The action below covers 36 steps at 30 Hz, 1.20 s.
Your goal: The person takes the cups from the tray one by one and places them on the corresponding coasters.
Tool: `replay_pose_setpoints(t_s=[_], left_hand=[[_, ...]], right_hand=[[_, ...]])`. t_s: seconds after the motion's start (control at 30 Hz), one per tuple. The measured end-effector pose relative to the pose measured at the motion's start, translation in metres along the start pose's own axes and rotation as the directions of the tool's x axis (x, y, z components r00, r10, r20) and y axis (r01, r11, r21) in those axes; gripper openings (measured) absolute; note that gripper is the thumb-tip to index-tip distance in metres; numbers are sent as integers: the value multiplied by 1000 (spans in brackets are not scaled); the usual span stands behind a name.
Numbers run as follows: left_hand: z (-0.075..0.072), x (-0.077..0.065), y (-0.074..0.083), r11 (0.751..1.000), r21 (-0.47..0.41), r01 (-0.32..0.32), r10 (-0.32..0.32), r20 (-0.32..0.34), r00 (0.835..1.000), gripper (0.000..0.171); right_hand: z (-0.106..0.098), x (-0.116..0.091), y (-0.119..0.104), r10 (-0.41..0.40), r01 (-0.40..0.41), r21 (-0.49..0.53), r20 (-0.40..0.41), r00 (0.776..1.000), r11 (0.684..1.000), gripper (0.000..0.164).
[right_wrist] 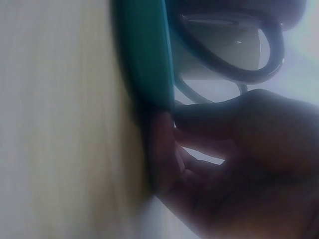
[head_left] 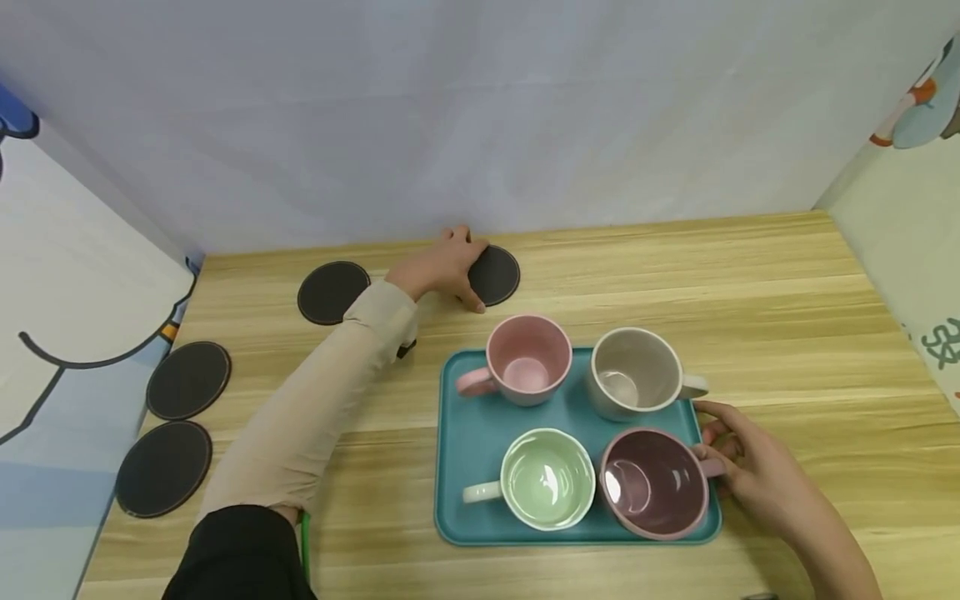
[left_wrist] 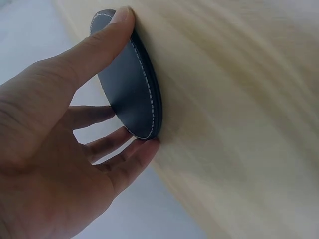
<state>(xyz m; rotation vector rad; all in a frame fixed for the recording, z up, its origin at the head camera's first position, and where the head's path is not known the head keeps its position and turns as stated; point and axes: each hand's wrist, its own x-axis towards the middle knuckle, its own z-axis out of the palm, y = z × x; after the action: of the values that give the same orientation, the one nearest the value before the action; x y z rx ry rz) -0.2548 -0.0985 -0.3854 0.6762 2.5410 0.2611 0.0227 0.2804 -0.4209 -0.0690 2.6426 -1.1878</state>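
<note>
Black coaster (head_left: 501, 277): located at the rear of the wood-grain table (head_left: 765, 308), near the white backdrop (head_left: 525, 142) and just beyond the pink mug (head_left: 527, 367). Clasped at the rim by the left hand (head_left: 438, 271), with thumb on one side and fingers on the other. Apparently flat on the surface.

Right hand (head_left: 757, 475): curled on the right edge of the teal tray (head_left: 480, 437). Depth of hold under the lip: cannot tell. Contact between thumb and handle of the mauve mug (head_left: 654, 487): likewise cannot tell.

Risks, as judged:

1. Loss of the coaster. Probable cause: a thin, low rim and a hold by fingertips only.

2. Knock against the pink mug. Probable cause: a low pull of the left hand toward the tray, with little clearance on that side.

3. Sliding or chipping of the load. Probable cause: any raising or tugging of the tray from the right edge alone, with the green cup (head_left: 547, 479) and mauve mug almost rim to rim, and the beige mug (head_left: 633, 375) close behind.

4. Snagging of the mauve mug. Probable cause: handle projecting past the tray edge, right beside the right thumb.

5. Displacement of another coaster (head_left: 328, 293) at the rear left. Probable cause: drag from the pale sleeve (head_left: 315, 408), seen partly overlapping that rim from above.
</note>
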Motion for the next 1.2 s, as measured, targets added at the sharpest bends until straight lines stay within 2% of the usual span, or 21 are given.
replay_pose_setpoints(t_s=[0.27,0.43,0.63,1.03,1.2], left_hand=[[-14,19,33,990,143,13,-25,81,996,105],[-19,24,48,977,213,25,-47,99,994,106],[-23,34,63,953,302,-2,-34,113,993,104],[-32,44,99,942,334,35,-82,128,988,96],[-34,49,117,926,371,67,-122,129,984,92]], right_hand=[[1,-1,0,1,-1,-7,-3,1000,1000,58],[3,-1,0,-13,13,-15,-19,1000,1000,58],[4,-1,0,-14,14,3,-15,1000,1000,57],[8,0,-2,-32,32,-5,-22,999,999,56],[8,1,-3,-38,38,-9,-17,999,999,56]])
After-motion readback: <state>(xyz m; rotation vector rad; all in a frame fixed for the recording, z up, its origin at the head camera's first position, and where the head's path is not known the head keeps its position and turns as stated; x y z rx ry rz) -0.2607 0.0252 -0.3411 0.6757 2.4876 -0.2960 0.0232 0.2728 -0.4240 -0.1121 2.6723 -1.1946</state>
